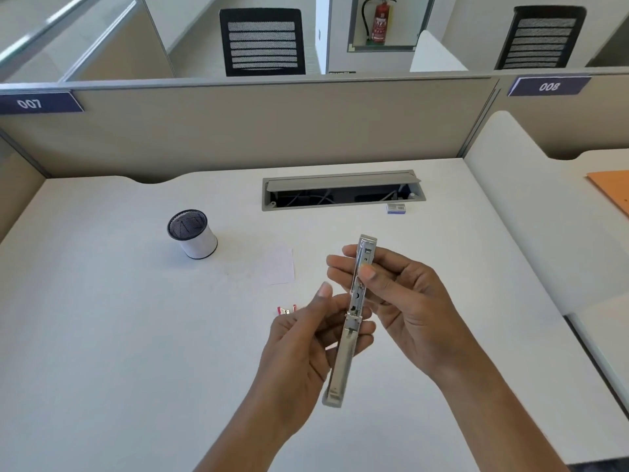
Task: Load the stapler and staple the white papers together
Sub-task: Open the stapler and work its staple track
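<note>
Holding the long grey metal stapler (340, 362) opened out above the white surface (102, 318), our left hand (299, 342) grips its lower half and our right hand (401, 291) pinches the upper; a loosened pinch could let it snap shut unloaded.

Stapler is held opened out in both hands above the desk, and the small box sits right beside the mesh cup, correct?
Not quite. The head view shows the stapler opened out in the left hand and right hand, but the small box sits by the cable tray, far from the mesh cup.
</note>
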A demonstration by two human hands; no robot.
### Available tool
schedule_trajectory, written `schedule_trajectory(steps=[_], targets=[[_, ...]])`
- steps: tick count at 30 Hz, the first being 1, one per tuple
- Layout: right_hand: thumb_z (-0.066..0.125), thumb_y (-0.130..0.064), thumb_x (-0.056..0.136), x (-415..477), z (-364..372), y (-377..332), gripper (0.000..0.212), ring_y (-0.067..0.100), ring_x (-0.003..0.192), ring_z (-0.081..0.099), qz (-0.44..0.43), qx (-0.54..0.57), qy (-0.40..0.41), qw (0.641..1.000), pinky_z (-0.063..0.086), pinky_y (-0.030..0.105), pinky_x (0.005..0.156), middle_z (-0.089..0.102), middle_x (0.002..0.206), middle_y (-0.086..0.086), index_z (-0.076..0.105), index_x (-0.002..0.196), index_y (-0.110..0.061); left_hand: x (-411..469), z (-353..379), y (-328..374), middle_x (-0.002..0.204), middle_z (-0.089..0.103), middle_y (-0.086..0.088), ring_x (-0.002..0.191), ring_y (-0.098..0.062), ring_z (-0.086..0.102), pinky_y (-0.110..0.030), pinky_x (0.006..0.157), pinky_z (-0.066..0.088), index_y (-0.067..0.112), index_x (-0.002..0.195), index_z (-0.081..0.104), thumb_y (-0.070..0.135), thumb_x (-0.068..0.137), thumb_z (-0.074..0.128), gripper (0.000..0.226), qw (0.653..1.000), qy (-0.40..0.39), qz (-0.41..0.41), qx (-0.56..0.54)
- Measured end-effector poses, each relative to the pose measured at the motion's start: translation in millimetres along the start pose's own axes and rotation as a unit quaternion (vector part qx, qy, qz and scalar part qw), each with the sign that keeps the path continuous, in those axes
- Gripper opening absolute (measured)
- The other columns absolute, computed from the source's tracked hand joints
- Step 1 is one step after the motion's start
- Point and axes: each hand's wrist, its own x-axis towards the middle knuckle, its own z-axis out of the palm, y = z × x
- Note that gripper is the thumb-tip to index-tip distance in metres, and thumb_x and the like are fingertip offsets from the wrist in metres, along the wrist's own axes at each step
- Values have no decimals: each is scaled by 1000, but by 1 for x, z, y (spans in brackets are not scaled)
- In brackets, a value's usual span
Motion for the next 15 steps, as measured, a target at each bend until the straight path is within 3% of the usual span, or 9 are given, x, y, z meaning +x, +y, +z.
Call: schedule_trajectory(steps=[6,9,12,15], targets=[[56,-15,95,1,1,1,33,21,126,64,-27,-44,-3,999,46,42,108,73,125,9,63,126,-4,4,10,4,83,73,-13,62,-17,68,-26,65,62,2,86,81,27,86,68,28,998,-10,-48,-25],[59,-18,95,1,1,4,32,25,119,68,-57,-89,13,994,52,45,103,75,120,8,66,123,-7,5,12,4,80,71,-11,60,-16,65,-26,66,62,3,83,81,24,85,69,25,998,-6,-49,-34],[68,-19,88,1,3,7,36,22,108,73,-117,-150,74,979,58,37,95,78,113,3,65,123,-9,9,10,6,81,68,-11,61,-16,64,-25,64,61,2,87,81,23,83,71,24,998,2,-45,-43],[74,-15,86,-1,3,11,36,16,104,73,-202,-241,131,940,57,22,85,77,110,-4,65,121,-13,11,8,7,79,67,-10,61,-16,64,-24,63,61,2,93,81,22,84,71,25,998,11,-44,-46]])
